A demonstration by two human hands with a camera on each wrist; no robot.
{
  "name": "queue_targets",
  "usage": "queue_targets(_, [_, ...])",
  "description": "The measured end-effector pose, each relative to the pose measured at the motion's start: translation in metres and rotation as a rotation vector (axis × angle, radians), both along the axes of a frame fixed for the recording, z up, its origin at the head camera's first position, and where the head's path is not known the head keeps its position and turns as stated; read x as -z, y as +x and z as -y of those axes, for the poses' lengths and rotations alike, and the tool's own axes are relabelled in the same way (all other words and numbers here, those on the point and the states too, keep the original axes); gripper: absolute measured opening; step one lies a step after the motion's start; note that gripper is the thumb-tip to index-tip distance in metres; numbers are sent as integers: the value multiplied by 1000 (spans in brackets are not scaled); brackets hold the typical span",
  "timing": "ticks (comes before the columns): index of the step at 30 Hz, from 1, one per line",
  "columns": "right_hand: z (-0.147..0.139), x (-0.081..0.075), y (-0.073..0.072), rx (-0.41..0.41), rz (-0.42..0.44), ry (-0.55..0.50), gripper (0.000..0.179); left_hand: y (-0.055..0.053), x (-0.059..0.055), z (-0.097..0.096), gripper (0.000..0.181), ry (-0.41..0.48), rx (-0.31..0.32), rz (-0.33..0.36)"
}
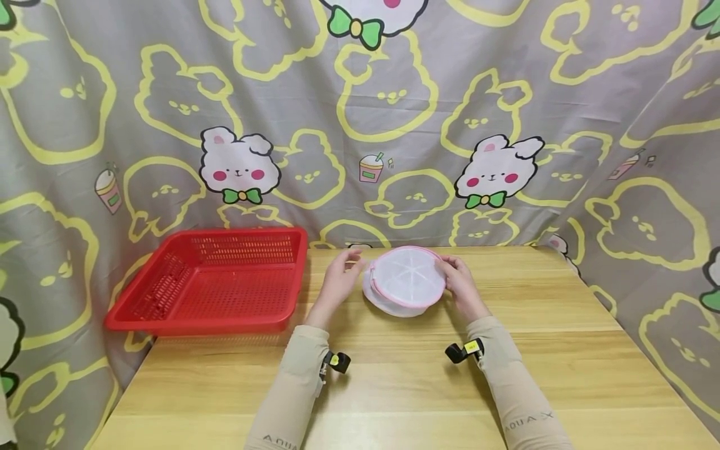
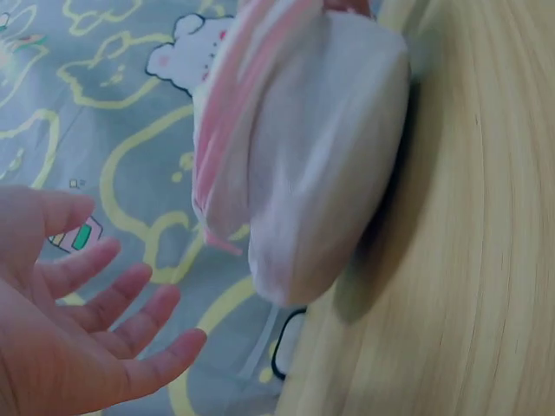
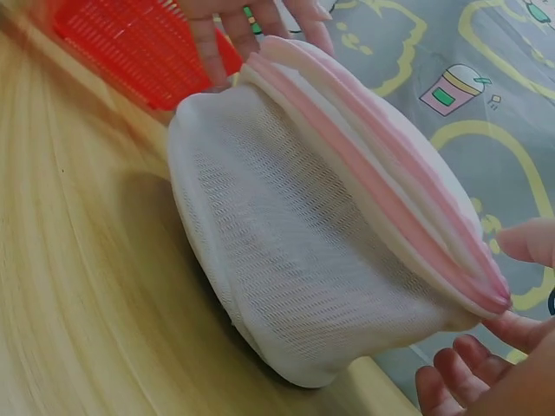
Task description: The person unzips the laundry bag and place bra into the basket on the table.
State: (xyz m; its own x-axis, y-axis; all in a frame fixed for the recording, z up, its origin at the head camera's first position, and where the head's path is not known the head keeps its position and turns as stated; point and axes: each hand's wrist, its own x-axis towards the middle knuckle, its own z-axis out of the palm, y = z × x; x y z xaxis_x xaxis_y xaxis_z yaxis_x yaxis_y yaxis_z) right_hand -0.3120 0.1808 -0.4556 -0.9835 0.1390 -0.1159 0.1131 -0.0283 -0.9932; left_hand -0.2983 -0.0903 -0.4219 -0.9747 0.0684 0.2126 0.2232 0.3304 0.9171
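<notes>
Pinching the pink-trimmed edge of a white mesh bag (image 1: 407, 281) with thumb and fingers of the right hand (image 1: 461, 284). Holding the left hand (image 1: 337, 281), fingers spread, just beside the bag's left side, apart from it. On or just above the table (image 1: 388, 381), too close to tell, near the far edge. Farther left, past the left hand, a red plastic basket (image 1: 236, 325) at the table's far left corner. Close behind, limiting room beyond the bag, a grey patterned curtain (image 1: 315, 81).
</notes>
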Motion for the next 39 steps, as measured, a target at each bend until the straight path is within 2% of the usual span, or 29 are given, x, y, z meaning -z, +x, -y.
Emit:
queue_targets(2, [-1,1,-1,-9,4,5,46,1,-1,0,33,75,-28,46])
queue_targets(4, [-2,0,-1,-32,10,7,52,3,-3,0,33,168,-47,123])
queue_targets(8, [-5,-1,-1,-66,18,-14,57,8,-7,1,35,344,-56,260])
queue_targets(13, [-6,-10,4,-111,29,-12,58,14,-3,0,42,416,-66,337])
queue_targets(16, [-7,-10,6,-135,28,-2,60,19,1,-5,43,420,-73,359])
queue_targets(22, [-10,2,-2,-190,23,4,59,28,7,-18,41,383,-79,380])
queue_targets(26, [-11,4,0,-221,4,-1,62,28,11,-23,36,346,-88,386])
queue_targets(31, [-15,9,1,-236,-10,-13,64,26,15,-29,34,340,-81,386])
queue_targets(34, [-17,11,2,-258,-6,-59,51,25,19,-31,34,347,-80,367])
queue_targets(39, [-17,9,6,-278,21,-184,13,23,23,-30,37,414,-84,346])
